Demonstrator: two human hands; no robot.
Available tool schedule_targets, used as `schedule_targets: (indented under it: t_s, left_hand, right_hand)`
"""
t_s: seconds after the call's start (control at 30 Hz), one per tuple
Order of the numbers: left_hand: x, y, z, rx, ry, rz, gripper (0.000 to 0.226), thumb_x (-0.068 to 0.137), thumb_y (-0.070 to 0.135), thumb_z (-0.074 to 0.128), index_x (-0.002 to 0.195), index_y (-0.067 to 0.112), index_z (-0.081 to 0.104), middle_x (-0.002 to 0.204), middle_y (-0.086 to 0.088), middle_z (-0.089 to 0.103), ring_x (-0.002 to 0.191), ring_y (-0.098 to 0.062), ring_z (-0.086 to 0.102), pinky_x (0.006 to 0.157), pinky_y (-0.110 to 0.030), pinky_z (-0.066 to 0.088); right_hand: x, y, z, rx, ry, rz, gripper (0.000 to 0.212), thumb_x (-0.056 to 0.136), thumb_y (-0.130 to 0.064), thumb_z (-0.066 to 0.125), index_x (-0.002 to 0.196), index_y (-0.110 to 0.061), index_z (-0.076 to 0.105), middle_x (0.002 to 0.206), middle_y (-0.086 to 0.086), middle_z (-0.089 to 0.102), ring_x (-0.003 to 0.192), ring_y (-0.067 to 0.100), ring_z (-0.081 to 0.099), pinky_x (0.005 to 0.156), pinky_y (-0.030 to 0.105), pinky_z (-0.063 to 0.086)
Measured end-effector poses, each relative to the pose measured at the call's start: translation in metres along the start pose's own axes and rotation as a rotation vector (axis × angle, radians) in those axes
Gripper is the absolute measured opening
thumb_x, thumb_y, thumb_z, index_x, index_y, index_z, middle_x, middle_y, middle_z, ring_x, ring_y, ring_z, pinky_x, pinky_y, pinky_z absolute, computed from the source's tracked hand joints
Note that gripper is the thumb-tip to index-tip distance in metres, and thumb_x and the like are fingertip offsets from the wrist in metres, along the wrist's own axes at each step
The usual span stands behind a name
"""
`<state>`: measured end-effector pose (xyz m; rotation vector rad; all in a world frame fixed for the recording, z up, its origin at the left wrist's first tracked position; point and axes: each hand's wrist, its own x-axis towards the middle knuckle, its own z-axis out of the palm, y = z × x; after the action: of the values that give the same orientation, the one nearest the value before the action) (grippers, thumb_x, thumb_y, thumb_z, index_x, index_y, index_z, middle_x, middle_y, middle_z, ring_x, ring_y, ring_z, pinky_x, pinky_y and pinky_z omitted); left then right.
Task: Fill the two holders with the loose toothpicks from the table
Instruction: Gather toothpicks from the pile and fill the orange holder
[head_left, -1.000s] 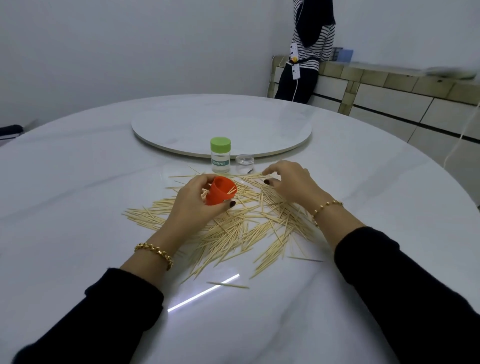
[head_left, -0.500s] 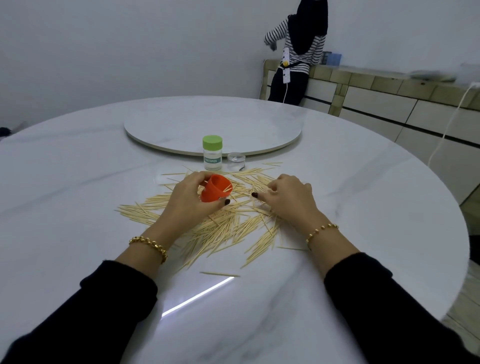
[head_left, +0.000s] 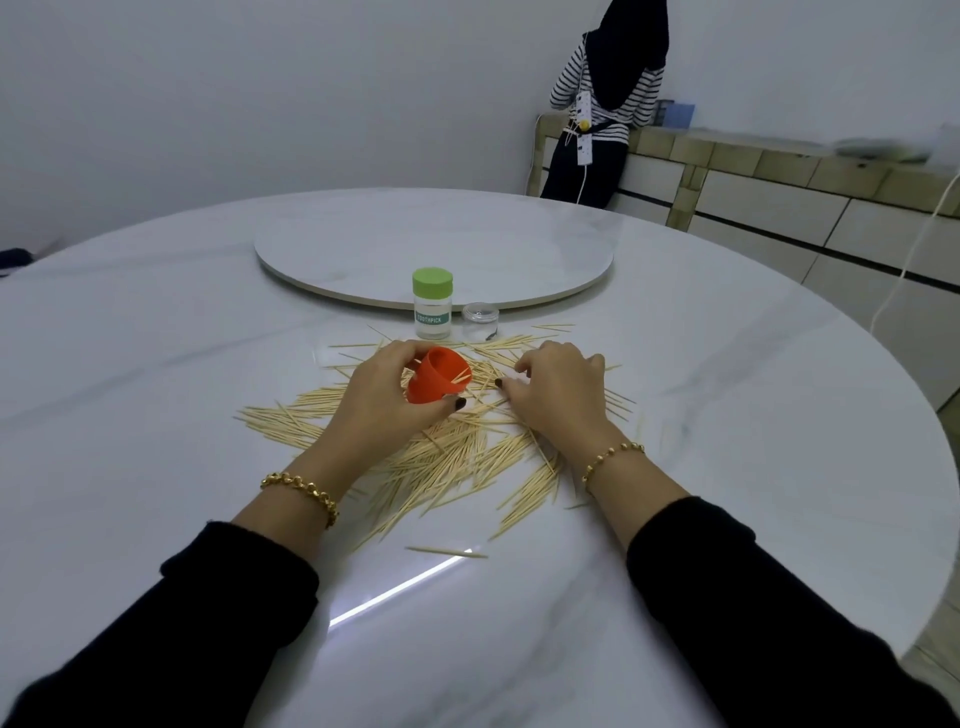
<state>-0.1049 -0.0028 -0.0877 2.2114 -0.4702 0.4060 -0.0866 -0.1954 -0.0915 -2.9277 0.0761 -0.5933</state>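
The left hand (head_left: 384, 400) was wrapped around a small orange holder (head_left: 434, 387), with the thumb under it and the fingers over the top. The holder was lifted just above the pile and tipped on its side. Its open mouth pointed to the right and a little up, toward the right hand (head_left: 558, 395), and its long way ran from low left to high right. A few toothpicks showed in its mouth.

The right hand was just beside the holder, palm down, with its fingers bent onto the loose toothpicks (head_left: 457, 457). I could not tell if it had hold of any. Both wrists wore gold bracelets (head_left: 304, 493).

The toothpicks lay flat in a wide, messy heap under and around both hands, and most of them pointed from near left to far right. One toothpick (head_left: 447, 552) lay alone, closer to the person.

Just past the heap stood a clear holder with a green lid (head_left: 432, 304), upright, and a small clear cap (head_left: 480, 321) beside it.

The surface (head_left: 156, 415) was round, white and shiny like marble, with a round turntable (head_left: 363, 244) in its middle. Behind it were plain pale walls and a long low cabinet (head_left: 779, 208). A person in a striped top (head_left: 608, 104) stood by the cabinet.
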Motion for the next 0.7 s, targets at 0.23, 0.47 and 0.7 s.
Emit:
schedule_targets:
  t_s: [0.23,0.47,0.7]
  left_hand:
    - [0.000,-0.001,0.001,0.004,-0.017,0.003,0.059,0.072,0.030,0.081,0.125,0.018,0.055,0.119,0.006,0.057,0.105,-0.006,0.047,0.072,-0.004,0.034]
    - [0.000,-0.001,0.001,-0.002,-0.006,0.002,0.059,0.072,0.031,0.081,0.124,0.019,0.055,0.116,0.009,0.055,0.104,-0.005,0.047,0.071,-0.003,0.034]
    - [0.001,-0.001,0.001,-0.005,-0.009,0.007,0.059,0.073,0.030,0.081,0.125,0.019,0.054,0.116,0.010,0.054,0.105,-0.004,0.046,0.070,-0.002,0.035]
  right_hand:
    - [0.003,0.000,0.006,-0.003,0.015,-0.014,0.022,0.093,-0.035,0.055,0.095,-0.023,0.073,0.096,-0.004,0.064,0.102,0.019,0.052,0.091,0.040,0.032]
    - [0.010,0.002,0.010,0.155,0.066,0.036,0.019,0.095,-0.026,0.053,0.094,-0.022,0.072,0.094,-0.005,0.068,0.102,0.017,0.054,0.090,0.038,0.031]
    - [0.015,0.003,0.008,0.628,0.185,0.085,0.015,0.090,-0.015,0.059,0.081,-0.018,0.070,0.072,-0.010,0.070,0.070,0.008,0.064,0.079,0.036,0.051]
